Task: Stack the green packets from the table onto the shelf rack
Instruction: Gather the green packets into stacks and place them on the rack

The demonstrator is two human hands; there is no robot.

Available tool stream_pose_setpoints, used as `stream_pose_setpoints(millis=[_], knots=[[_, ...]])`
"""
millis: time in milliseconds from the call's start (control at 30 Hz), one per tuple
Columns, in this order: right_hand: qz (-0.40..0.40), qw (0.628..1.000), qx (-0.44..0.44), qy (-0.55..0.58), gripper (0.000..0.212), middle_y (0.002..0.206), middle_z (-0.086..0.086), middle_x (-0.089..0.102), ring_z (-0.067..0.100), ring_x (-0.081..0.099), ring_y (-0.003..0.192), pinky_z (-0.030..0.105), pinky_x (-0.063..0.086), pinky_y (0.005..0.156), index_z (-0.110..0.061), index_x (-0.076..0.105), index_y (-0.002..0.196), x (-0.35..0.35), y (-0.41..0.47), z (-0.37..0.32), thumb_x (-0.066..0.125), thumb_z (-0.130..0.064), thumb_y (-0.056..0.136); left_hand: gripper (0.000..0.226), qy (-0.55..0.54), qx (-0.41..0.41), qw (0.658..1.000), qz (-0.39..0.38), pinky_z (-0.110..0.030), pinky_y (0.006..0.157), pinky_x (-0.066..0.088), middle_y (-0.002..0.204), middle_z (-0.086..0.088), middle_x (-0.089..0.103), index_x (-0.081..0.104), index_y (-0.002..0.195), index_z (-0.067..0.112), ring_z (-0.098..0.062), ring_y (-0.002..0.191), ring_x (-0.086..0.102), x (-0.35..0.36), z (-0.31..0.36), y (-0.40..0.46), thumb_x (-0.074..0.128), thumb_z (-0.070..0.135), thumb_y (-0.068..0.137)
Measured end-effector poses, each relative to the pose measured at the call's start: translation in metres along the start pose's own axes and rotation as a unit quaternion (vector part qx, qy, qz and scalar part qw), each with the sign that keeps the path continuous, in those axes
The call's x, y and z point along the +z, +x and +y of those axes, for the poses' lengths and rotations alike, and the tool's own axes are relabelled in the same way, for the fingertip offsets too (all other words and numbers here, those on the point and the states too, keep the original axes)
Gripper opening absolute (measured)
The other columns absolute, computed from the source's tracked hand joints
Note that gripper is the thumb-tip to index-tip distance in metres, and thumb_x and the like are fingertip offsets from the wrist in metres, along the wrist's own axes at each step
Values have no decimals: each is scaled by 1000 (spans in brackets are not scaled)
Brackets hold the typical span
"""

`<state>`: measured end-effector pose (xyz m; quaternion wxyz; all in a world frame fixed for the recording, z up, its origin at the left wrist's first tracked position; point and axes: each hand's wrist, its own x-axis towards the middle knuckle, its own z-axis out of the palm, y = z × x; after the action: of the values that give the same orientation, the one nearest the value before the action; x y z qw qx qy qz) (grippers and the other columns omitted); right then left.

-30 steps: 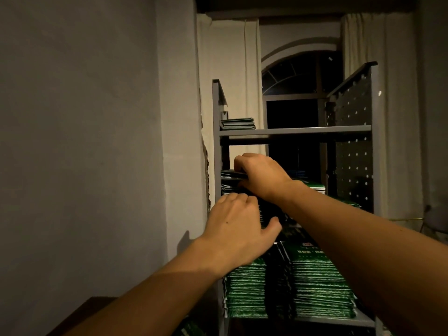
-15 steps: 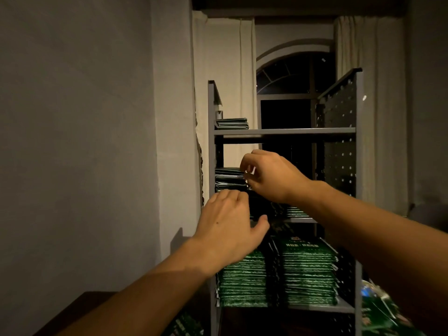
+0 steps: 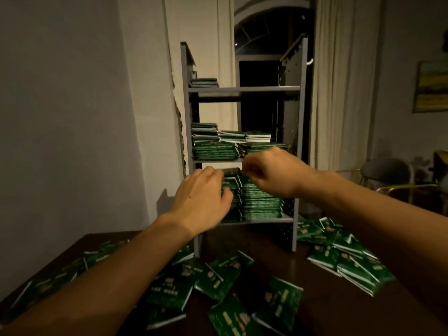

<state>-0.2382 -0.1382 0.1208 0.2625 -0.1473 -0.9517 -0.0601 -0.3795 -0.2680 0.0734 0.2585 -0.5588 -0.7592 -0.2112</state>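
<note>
On dark table point(image 3: 278, 267), scattered green packets point(image 3: 219, 275), both hands point(image 3: 274, 174) loosely curled, empty.

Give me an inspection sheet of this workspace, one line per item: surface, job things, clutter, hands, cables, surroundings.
Surface: dark wooden table, dimly lit.
Job's things: grey shelf rack stands on the table; green packets stacked on its lower shelf and middle shelf, a small pile on the top shelf; loose packets scattered over the table.
Clutter: nothing seen.
Hands: left hand open against the lower stack; right hand with curled fingers in front of the rack, grip unclear.
Cables: nothing seen.
Surroundings: wall at left, curtains, dark arched window, framed picture, chair at right.
</note>
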Motion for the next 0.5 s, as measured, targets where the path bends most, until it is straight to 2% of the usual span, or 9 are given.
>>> stream_pose_setpoints(millis=[133,300,500], knots=[[-14,1000,18,10,17,95,0,69,17,65,85,43,58,80,-19,69,106,7,-38,-7,58,-19,94,31,-40,-13,998,-43,-40,96,45,123,-6,59,58,120,12,-25,114,53,15,12,-29,43,32,102],[-55,994,61,73,17,102,0,70,16,65,94,40,57,87,-18,69,109,32,-80,-13,59,-20,96,28,-63,-23,993,-97,-41,99,45,124,-4,57,58,123,15,-23,115,52,46,25,-68,42,25,103],[-175,969,102,139,9,102,-4,66,13,64,98,37,55,93,-24,66,102,100,-117,-14,61,-21,95,30,-80,-44,989,-118,-39,100,45,129,-2,56,58,127,17,-23,119,52,92,15,-105,47,12,99]])
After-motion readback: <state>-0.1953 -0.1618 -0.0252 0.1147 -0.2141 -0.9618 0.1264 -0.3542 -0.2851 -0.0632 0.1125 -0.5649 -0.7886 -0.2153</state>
